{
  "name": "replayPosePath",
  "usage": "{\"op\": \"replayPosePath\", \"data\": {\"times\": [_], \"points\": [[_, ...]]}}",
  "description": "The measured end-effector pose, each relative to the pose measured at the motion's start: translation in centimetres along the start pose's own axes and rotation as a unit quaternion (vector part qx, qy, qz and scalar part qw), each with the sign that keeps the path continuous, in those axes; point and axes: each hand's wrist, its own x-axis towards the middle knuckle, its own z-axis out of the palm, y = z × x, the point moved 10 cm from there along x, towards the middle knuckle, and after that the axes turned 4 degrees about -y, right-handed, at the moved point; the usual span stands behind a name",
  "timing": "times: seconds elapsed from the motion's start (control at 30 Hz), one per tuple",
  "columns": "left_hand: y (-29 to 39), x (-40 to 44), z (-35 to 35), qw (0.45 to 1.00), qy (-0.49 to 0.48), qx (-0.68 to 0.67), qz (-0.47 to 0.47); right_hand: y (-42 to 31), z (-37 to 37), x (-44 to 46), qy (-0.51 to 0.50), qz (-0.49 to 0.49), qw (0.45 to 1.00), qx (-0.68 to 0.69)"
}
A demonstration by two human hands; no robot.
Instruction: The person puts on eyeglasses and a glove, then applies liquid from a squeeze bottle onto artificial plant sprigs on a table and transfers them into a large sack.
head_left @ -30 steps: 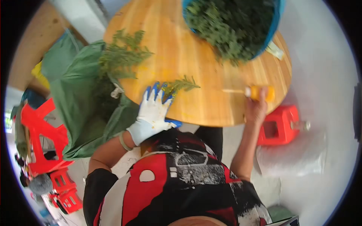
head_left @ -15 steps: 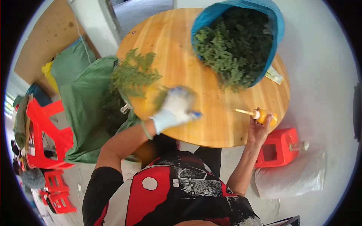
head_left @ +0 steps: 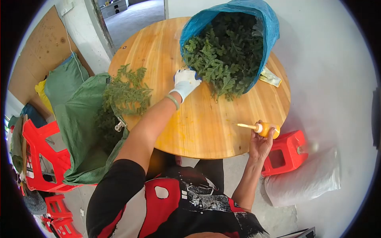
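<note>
My left hand (head_left: 186,81), in a white and blue glove, reaches across the round table to the edge of the green leafy sprigs (head_left: 226,59) in a blue plastic bag (head_left: 274,27). Its fingers are curled in against the outer leaves; what they pinch, if anything, is hidden. Bare and raised at the table's right front edge, my right hand (head_left: 262,143) grips a yellow squeeze bottle (head_left: 271,130). The bottle's long pale nozzle points left. A loose pile of sprigs (head_left: 129,91) lies at the table's left edge.
The wooden table (head_left: 206,135) has yellow smears near its front. A green sack (head_left: 85,127) holding more greenery hangs at the left, with a metal clip (head_left: 119,125) on its rim. Red plastic stools (head_left: 285,152) stand on both sides. A clear plastic bag (head_left: 303,178) lies at lower right.
My left hand has moved from beside the left pile, forward to the leaves at the blue bag's mouth. The right hand keeps hold of the bottle. The view has shifted slightly.
</note>
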Motion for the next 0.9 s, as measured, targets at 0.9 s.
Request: {"op": "replayPosePath", "data": {"times": [0.9], "points": [[8.3, -15.2, -3.8, 0.924, -0.152, 0.102, 0.337, 1.7, 0.1, 0.3, 0.027, 0.080, 0.978, 0.190]]}}
